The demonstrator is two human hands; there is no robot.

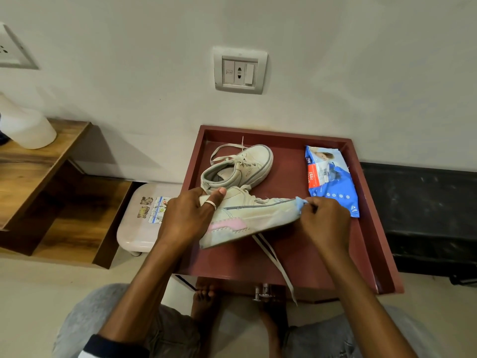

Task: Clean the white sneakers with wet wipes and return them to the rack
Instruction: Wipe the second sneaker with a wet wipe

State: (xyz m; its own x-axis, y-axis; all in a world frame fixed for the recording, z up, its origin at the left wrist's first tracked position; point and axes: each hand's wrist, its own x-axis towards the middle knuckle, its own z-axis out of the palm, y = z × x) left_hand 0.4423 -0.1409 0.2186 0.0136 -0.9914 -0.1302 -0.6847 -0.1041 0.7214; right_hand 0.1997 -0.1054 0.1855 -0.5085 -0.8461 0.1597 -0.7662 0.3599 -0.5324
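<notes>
A white sneaker with a pink heel patch (247,217) lies on its side over a dark red table top (291,257). My left hand (188,215) grips its heel end, thumb over the collar. My right hand (325,220) pinches a pale blue wet wipe (300,202) against the sneaker's toe. One lace (277,264) hangs past the table's front edge. The second white sneaker (238,166) sits upright behind the first one. A blue wet-wipe pack (330,178) lies flat at the right of the table top.
The red table has a raised rim and stands against a wall with a socket plate (240,71). A white plastic stool (139,223) sits left of it, then a wooden shelf unit (44,177) bearing a white container (25,127). A black bench (426,215) lies right.
</notes>
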